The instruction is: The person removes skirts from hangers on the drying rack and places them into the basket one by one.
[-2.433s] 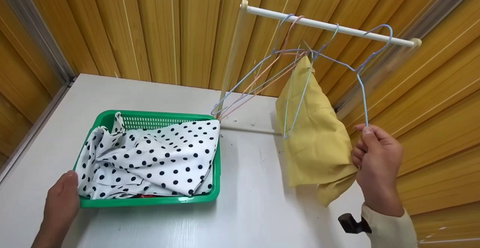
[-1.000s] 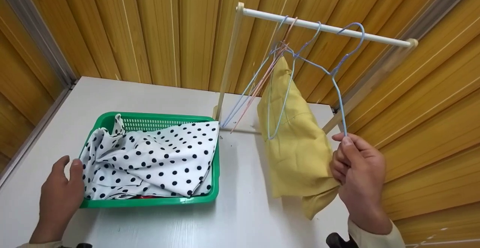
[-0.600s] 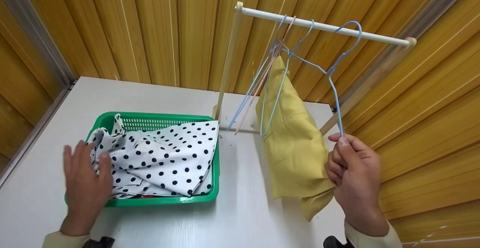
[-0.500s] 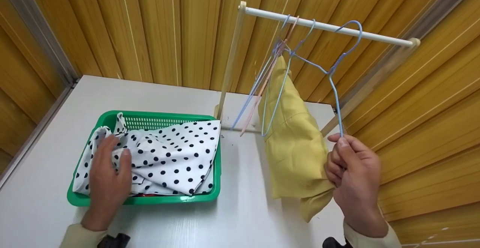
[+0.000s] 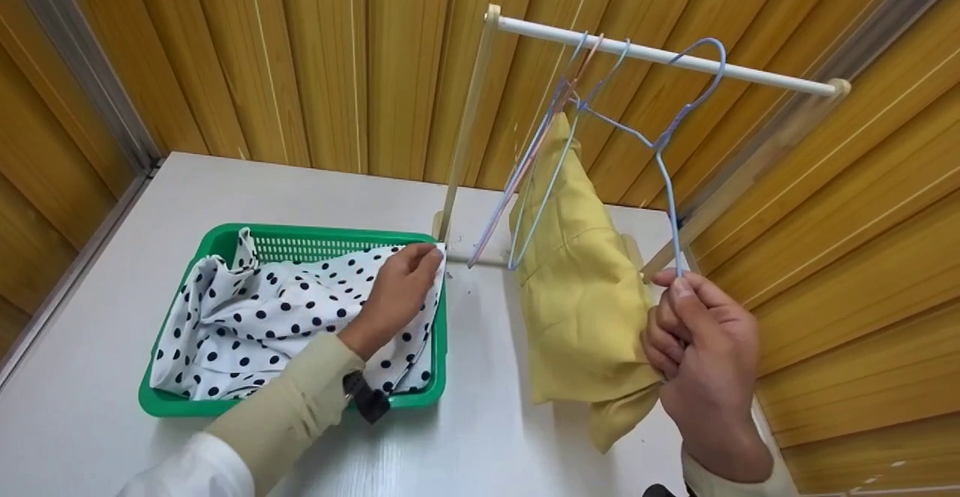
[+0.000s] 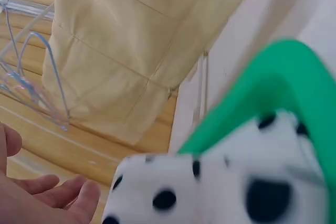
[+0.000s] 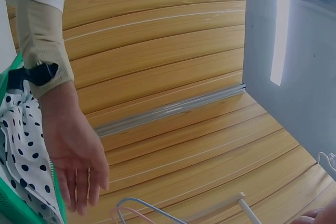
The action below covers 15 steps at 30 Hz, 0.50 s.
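Observation:
My right hand (image 5: 705, 362) pinches the lower end of a light blue wire clothes hanger (image 5: 668, 182) between thumb and forefinger. Its other fingers curl at the edge of a yellow cloth (image 5: 577, 287), which hangs from that hanger's far side. My left hand (image 5: 401, 283) hovers over the right back corner of a green plastic basket (image 5: 187, 407). Below it lies a white cloth with black dots (image 5: 277, 317). In the left wrist view, the left fingers (image 6: 63, 192) are loosely bent and apart from the cloth; the right wrist view shows them hanging relaxed.
A white rod (image 5: 765, 76) on two posts spans the right side of the white table (image 5: 480, 422). Blue and pink wire hangers (image 5: 534, 148) hang bunched left of the yellow cloth. Wood-patterned walls (image 5: 337, 54) close off the back and right.
My left hand left the basket's left edge and swept right across the dotted cloth to the right back corner. My right hand moved left with the hanger and yellow cloth, then held nearly still.

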Tool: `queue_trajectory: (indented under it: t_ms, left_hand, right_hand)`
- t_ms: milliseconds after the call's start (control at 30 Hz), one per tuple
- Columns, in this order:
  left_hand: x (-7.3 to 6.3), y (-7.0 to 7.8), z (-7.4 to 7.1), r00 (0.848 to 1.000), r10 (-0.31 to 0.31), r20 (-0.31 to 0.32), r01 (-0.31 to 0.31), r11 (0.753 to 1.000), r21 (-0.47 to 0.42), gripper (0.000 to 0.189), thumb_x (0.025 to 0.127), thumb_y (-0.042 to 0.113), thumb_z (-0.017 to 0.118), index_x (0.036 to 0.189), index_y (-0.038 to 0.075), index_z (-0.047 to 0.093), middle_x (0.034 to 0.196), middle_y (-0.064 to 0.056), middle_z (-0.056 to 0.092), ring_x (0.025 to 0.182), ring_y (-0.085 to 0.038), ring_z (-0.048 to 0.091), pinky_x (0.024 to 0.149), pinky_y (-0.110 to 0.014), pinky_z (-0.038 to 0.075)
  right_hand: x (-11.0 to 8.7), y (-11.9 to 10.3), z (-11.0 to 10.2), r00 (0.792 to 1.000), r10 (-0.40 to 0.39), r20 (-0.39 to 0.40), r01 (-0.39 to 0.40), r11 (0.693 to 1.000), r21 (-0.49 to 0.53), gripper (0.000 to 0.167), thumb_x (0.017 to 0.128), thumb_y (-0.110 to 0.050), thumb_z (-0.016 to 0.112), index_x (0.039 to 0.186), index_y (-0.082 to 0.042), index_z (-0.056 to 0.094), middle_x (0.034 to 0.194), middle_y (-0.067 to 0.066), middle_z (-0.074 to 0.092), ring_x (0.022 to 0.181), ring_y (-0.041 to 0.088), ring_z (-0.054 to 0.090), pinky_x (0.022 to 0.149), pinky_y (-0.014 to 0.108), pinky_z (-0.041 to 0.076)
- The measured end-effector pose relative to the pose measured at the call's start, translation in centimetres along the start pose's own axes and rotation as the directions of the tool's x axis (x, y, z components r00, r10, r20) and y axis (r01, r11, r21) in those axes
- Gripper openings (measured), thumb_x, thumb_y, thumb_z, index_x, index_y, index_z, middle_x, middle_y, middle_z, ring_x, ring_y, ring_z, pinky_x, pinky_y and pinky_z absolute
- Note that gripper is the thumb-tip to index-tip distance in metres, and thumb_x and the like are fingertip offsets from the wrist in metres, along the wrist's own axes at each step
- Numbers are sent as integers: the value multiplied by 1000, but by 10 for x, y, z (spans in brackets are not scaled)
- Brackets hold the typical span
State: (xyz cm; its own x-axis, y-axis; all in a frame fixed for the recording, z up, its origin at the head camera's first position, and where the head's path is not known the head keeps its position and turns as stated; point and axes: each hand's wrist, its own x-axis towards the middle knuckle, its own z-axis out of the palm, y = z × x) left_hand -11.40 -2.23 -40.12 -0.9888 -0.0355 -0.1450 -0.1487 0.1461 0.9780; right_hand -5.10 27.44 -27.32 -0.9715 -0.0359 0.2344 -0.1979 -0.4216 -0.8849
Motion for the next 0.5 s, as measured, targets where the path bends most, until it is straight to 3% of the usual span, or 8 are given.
queue_trajectory:
  t_ms: [100,167,300,400,500]
  left_hand:
    - [20,9,20,990,-105,89,112,991,-73,54,109,42,47,150,6,51,147,-12,59,138,-27,58,119,-45,47]
    - [26,13,32,982,-140,123,150,986,-75,52,109,42,48,146,5,56,140,-12,62,133,-27,59,116,-44,49]
    - [33,16,54,975,-135,178,136,991,7,50,111,41,45,141,5,60,132,-9,64,121,-21,58,108,-40,49]
    - [37,8,71,973,-85,216,87,996,-2,45,112,32,40,132,-2,62,100,-4,65,91,-14,56,83,-29,47]
    - [39,-4,86,969,-69,238,83,995,-47,39,111,24,40,120,-9,59,79,1,50,72,-10,46,66,-23,38]
  right_hand:
    - [-1,1,1,1000,-5,19,4,1000,13,27,110,-2,41,102,6,66,61,3,16,46,16,10,38,29,0]
    - [-1,1,1,999,-9,31,8,1000,19,27,110,-2,41,102,7,65,61,3,16,46,16,10,37,28,0]
    - [-2,2,1,999,-15,41,13,1000,28,27,110,-1,40,103,8,65,61,3,16,46,16,10,37,28,0]
    - [-2,2,2,999,-11,36,10,999,32,27,110,-1,40,103,8,64,61,3,15,46,15,10,37,28,0]
    - [-2,3,3,1000,0,28,0,1000,27,27,110,-1,41,103,8,65,61,3,15,46,15,9,38,28,0]
